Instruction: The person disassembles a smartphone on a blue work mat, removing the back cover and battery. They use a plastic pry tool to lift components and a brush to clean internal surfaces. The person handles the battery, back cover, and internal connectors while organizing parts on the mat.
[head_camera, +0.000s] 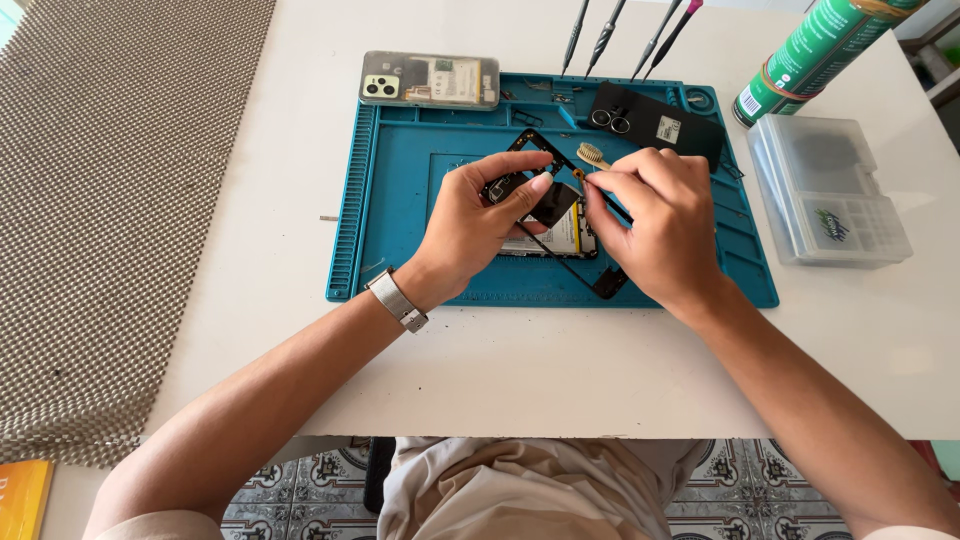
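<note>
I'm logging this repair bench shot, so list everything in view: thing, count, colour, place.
work mat: 1, blue, table centre
opened phone: 1, black frame, on mat under the hands
brush: 1, pale bristles, at right fingertips
phone body: 1, clear-backed, mat's top left
back cover: 1, black, mat's top right
screwdrivers: 4, dark, above mat
spray can: 1, green, top right
parts box: 1, clear, right of mat
woven mat: 1, grey, left
table: 1, white
left hand: 1, grips frame; silver watch
right hand: 1, holds brush
</note>
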